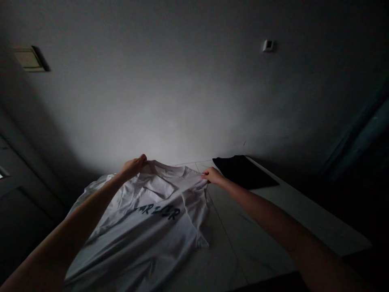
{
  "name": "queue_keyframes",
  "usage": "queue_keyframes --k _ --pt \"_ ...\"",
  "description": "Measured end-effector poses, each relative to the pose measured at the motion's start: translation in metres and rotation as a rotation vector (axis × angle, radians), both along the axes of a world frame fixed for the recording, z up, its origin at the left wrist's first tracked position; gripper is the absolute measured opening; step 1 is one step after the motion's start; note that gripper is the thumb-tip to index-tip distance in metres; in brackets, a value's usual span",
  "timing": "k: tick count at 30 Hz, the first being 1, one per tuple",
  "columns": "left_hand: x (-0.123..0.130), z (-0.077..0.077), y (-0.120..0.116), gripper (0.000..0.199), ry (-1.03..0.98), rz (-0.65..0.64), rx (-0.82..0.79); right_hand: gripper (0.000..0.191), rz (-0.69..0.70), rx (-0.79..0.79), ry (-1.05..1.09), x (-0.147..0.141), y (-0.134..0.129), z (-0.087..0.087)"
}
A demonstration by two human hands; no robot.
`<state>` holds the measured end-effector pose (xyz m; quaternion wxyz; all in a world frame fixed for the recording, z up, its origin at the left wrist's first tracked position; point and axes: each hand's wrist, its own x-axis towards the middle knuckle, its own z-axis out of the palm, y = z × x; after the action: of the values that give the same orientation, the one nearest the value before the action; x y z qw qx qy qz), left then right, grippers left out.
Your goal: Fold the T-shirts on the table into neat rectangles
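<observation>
A white T-shirt (152, 233) with dark lettering across its chest lies spread and wrinkled over the left part of a pale table. Its collar points away from me, toward the wall. My left hand (135, 165) is closed on the shirt's left shoulder, beside the neckline. On the other shoulder, my right hand (212, 176) pinches the fabric between thumb and fingers. The collar stretches between my two hands, slightly raised. Folds run through the chest area, and the sleeve on the right hangs down toward the tabletop.
A folded black garment (243, 172) lies at the back of the marble-patterned table (258, 231), right of my right hand. Behind stands a grey wall (182, 89) with a small white device (268, 45) and a switch plate (28, 59). The room is dim.
</observation>
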<state>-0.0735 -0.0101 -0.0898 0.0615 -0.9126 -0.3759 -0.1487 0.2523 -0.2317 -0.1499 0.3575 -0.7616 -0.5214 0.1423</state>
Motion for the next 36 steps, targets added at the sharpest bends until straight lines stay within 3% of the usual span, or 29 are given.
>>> queue_keyframes --k 2,5,9,11,14,19,24,28,32,36 --pt "0.005 0.052 -0.001 0.026 -0.076 0.033 0.090 0.030 -0.030 0.087 -0.048 0.020 0.015 0.050" --pt "0.015 0.136 -0.006 0.028 -0.174 0.033 0.182 0.019 -0.080 0.228 -0.125 0.045 0.031 0.140" --pt "0.024 0.237 -0.023 0.030 -0.347 -0.048 0.284 0.012 -0.279 0.490 -0.298 0.057 0.023 0.259" --pt "0.027 0.274 -0.032 0.031 -0.477 -0.070 0.365 0.016 -0.385 0.653 -0.402 0.055 0.012 0.302" --pt "0.032 0.303 -0.043 0.029 -0.546 -0.099 0.390 0.020 -0.400 0.749 -0.462 0.053 -0.005 0.339" --pt "0.046 0.309 -0.050 0.026 -0.533 -0.231 0.326 0.021 -0.399 0.826 -0.436 0.067 -0.021 0.353" --pt "0.053 0.306 -0.054 0.022 -0.534 -0.242 0.232 0.028 -0.402 0.934 -0.389 0.079 -0.026 0.338" --pt "0.043 0.298 -0.060 0.022 -0.390 -0.266 -0.037 0.024 -0.333 0.909 -0.363 0.084 -0.032 0.322" --pt "0.026 0.266 -0.072 0.023 -0.447 -0.284 -0.194 0.012 -0.093 0.657 -0.265 0.087 -0.043 0.292" --pt "0.019 0.196 -0.087 0.029 -0.620 -0.313 -0.289 0.011 -0.015 0.583 -0.134 0.080 -0.047 0.230"
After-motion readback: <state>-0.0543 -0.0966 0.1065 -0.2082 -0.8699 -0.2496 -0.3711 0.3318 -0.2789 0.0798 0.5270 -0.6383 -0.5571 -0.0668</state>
